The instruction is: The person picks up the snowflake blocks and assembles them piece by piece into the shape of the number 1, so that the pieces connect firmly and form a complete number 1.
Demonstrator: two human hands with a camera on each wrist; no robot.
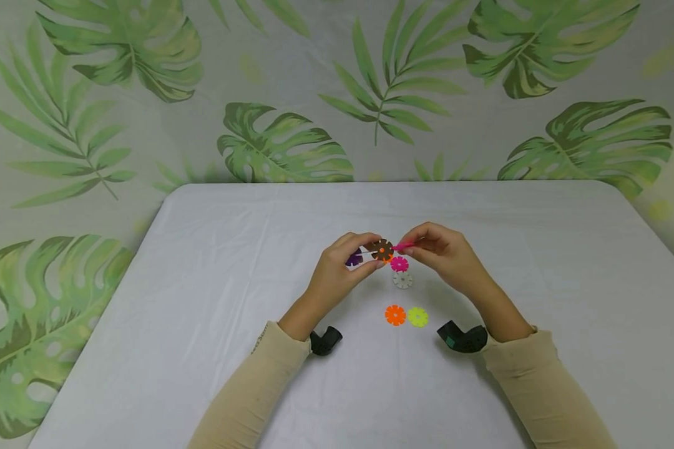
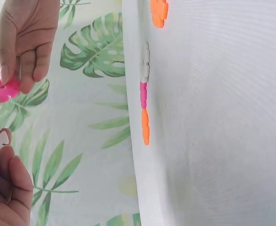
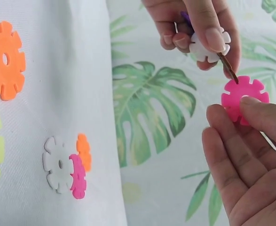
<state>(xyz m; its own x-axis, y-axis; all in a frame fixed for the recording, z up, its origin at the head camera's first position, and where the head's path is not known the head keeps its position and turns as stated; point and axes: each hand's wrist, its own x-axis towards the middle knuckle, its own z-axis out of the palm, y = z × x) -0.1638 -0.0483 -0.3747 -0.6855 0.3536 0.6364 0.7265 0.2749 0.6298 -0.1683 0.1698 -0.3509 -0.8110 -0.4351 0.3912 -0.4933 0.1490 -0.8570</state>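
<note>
My left hand (image 1: 339, 265) pinches a small chain of notched plastic discs above the table. In it a purple disc (image 1: 355, 258) and a white disc (image 3: 199, 51) join a brown disc (image 1: 377, 246), which stands edge-on in the right wrist view. Between thumb and fingers, my right hand (image 1: 440, 252) holds a bright pink disc (image 3: 232, 99). The pink disc's notched rim meets the brown disc's edge in the right wrist view. Part of the purple disc is hidden behind the left fingers.
Below the hands lie another pink disc (image 1: 399, 264), a white disc (image 1: 402, 286) and a partly covered orange disc (image 3: 83, 150). Nearer the body are an orange disc (image 1: 390, 315) and a yellow-green disc (image 1: 418, 323). All rest on the white cloth-covered table (image 1: 247, 262).
</note>
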